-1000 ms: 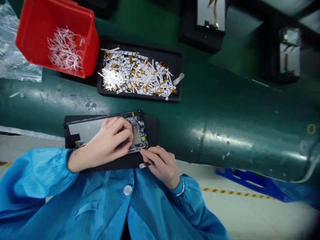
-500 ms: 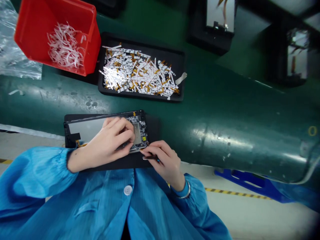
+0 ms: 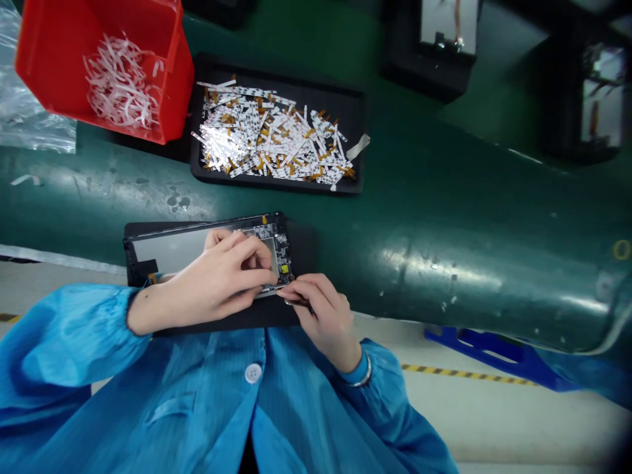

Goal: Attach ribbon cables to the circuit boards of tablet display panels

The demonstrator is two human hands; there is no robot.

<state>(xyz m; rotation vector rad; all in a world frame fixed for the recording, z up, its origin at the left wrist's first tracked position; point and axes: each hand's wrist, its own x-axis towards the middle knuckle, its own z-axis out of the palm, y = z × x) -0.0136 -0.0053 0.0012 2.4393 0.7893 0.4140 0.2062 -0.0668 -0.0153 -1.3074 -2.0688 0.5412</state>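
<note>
The left hand (image 3: 222, 280) curls over the exposed circuit board (image 3: 282, 253) of an open tablet (image 3: 168, 249), its grip hidden; the tablet lies on a black mat (image 3: 276, 317) on the green bench (image 3: 444, 250). The right hand (image 3: 323, 313) pinches a slim tool (image 3: 296, 303) at the board's edge. A black tray (image 3: 316, 99) holds many flex strips (image 3: 266, 138), and the board remains uncovered.

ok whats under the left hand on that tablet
The left hand covers the middle of the tablet: grey panel shows beside the wrist, circuit board past the fingertips. What lies beneath the palm cannot be seen.
</note>
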